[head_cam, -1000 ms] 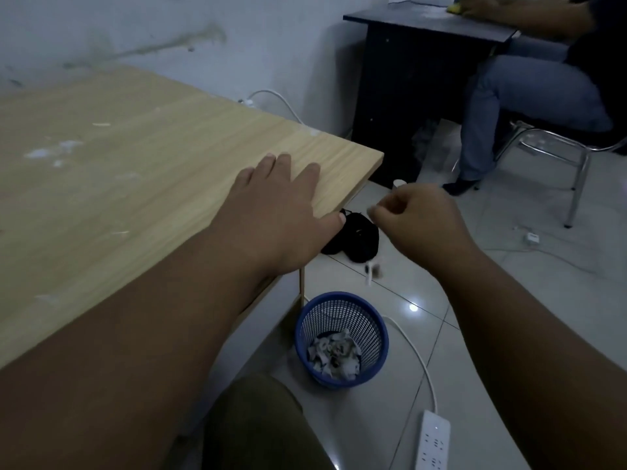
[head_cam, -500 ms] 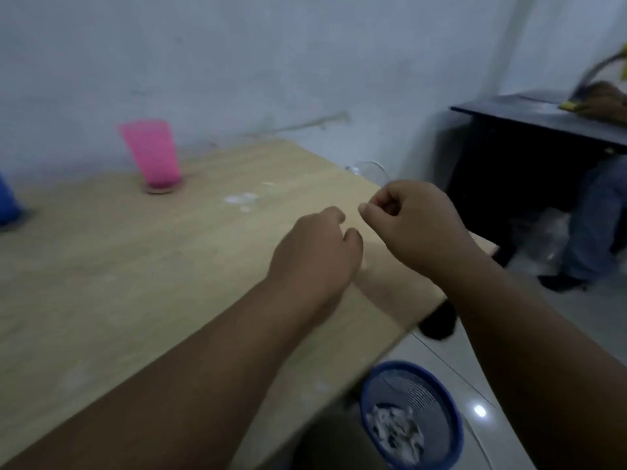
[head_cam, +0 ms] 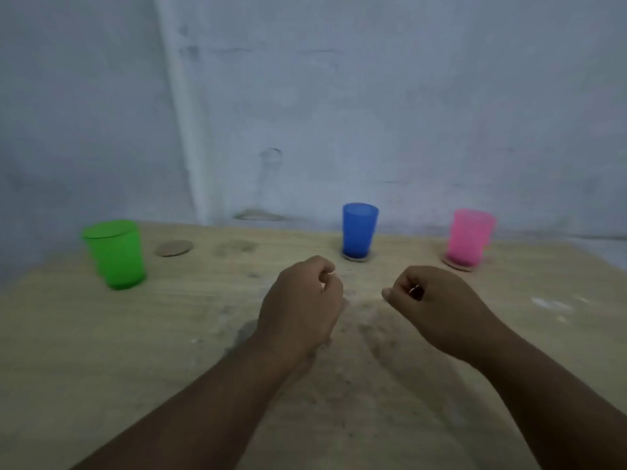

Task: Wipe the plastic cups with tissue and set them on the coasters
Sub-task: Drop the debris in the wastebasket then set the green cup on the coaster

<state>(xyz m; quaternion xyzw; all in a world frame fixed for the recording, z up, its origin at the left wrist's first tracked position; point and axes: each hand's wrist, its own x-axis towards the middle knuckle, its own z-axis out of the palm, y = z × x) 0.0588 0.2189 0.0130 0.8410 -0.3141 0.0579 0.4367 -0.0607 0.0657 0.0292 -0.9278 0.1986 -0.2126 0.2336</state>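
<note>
Your left hand (head_cam: 302, 308) and right hand (head_cam: 437, 308) are out in front of you, level with each other, backs up, with a gap between them. Each has its fingers curled in toward the palm as a loose fist, holding nothing. Your right thumb (head_cam: 390, 295) points toward the left hand. Your left forearm (head_cam: 190, 401) and right forearm (head_cam: 549, 395) are bare and angle inward.

The blue cup (head_cam: 359, 232) is translucent plastic, table (head_cam: 101, 351) matt wood grain (dusty), coaster (head_cam: 173, 248) cardboard-like.

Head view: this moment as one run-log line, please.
green cup beside bare coaster; blue cup, pink cup on coasters; left hand, right hand curled, empty
</note>
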